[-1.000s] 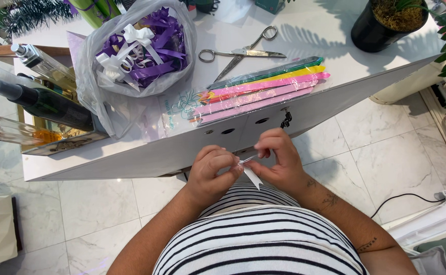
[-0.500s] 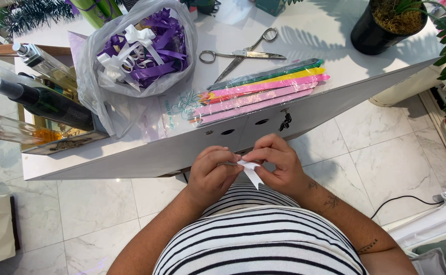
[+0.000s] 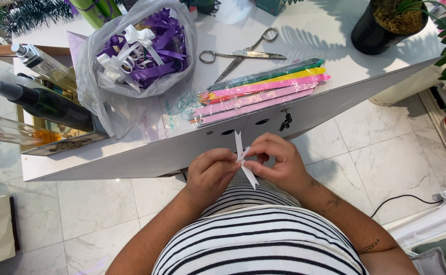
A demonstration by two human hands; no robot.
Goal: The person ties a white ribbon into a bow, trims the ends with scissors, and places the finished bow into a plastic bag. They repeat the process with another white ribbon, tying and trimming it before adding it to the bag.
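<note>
- Left hand (image 3: 212, 173): fingers curled, pinching the white ribbon strip (image 3: 244, 160) at its middle; held in front of the striped shirt (image 3: 256, 239)
- Right hand (image 3: 276, 162): fingertips closed on the same strip from the other side; the two hands touch
- White table (image 3: 314, 35): beyond the hands; bears a pack of coloured strips (image 3: 261, 91), scissors (image 3: 241, 53), a plastic bag of purple and white ribbon (image 3: 136, 48)
</note>
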